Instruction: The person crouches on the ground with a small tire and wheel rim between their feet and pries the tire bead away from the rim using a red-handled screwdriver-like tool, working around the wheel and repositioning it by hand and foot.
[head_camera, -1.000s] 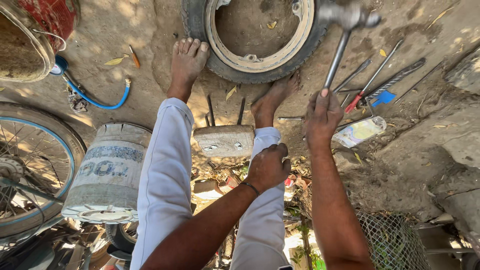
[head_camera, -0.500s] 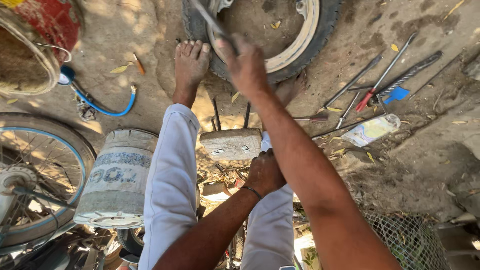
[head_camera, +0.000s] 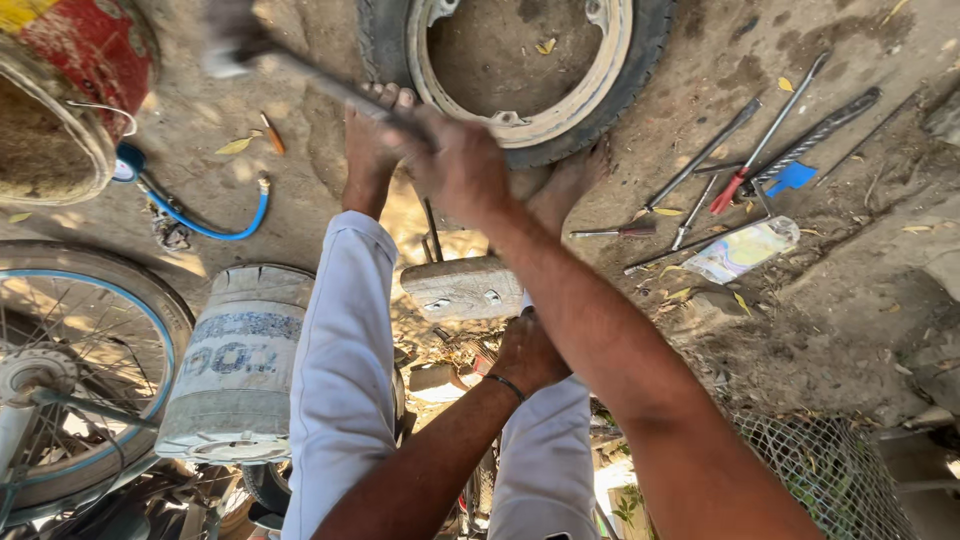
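Hammer (head_camera: 300, 65), blurred, steel-handled, is clenched in my right hand (head_camera: 462, 170) over the dusty ground. My left hand (head_camera: 528, 352) grasps something hidden beside the pale rounded block (head_camera: 462, 288); I can't tell what.

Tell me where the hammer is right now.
In the head view, upper left: the right hand grips the hammer above the left foot.

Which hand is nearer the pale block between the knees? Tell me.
Left. The left hand sits right below the pale block, at its lower right corner. The right hand is raised above it, gripping a hammer.
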